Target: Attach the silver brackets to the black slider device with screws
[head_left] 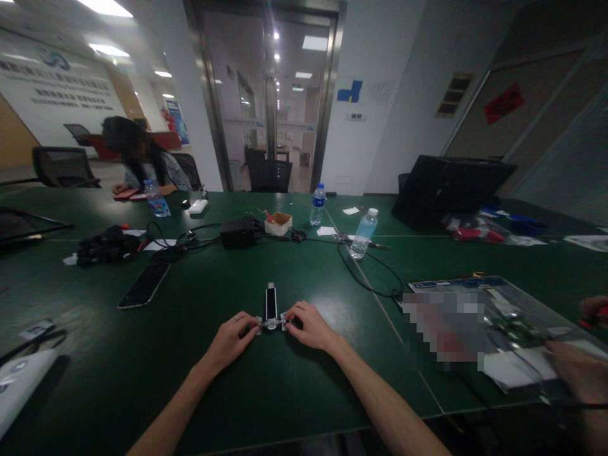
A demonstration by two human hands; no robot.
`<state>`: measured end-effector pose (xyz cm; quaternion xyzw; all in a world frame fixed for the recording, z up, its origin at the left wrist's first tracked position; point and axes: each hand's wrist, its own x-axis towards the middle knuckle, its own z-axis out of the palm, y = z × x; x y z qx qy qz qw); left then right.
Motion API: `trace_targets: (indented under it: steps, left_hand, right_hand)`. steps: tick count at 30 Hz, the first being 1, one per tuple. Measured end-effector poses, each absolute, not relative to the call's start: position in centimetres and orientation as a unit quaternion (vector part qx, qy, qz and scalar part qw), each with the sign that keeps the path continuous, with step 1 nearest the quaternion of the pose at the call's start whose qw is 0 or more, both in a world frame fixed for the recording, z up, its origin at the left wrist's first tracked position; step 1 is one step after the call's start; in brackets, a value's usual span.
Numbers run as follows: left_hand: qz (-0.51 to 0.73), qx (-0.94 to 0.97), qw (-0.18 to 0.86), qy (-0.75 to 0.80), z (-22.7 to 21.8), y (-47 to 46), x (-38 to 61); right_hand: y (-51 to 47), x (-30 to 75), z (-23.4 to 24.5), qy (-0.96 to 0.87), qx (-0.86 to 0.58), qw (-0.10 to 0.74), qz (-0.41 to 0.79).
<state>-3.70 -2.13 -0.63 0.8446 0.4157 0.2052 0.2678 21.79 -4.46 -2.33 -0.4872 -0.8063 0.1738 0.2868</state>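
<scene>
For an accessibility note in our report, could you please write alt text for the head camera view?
A person's left hand and right hand hold both sides of a small black and silver device on a dark green table. To the right, another person's hand is near a circuit board, and a smartphone lies to the left.
</scene>
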Motion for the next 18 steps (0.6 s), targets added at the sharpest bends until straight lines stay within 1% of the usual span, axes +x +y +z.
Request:
trace_targets:
  steps: [6,18]
  left_hand:
    - [0.186,0.837,0.267,0.440,-0.74,-2.11,-3.78]
    - [0.180,0.845,0.272,0.424,-1.01,-1.85,-3.97]
  right_hand:
    - [-4.51,21.75,-2.19,-0.804,-0.487,0.293,0.177]
    - [-4.53,21.69,-2.32,-0.803,-0.488,0.289,0.183]
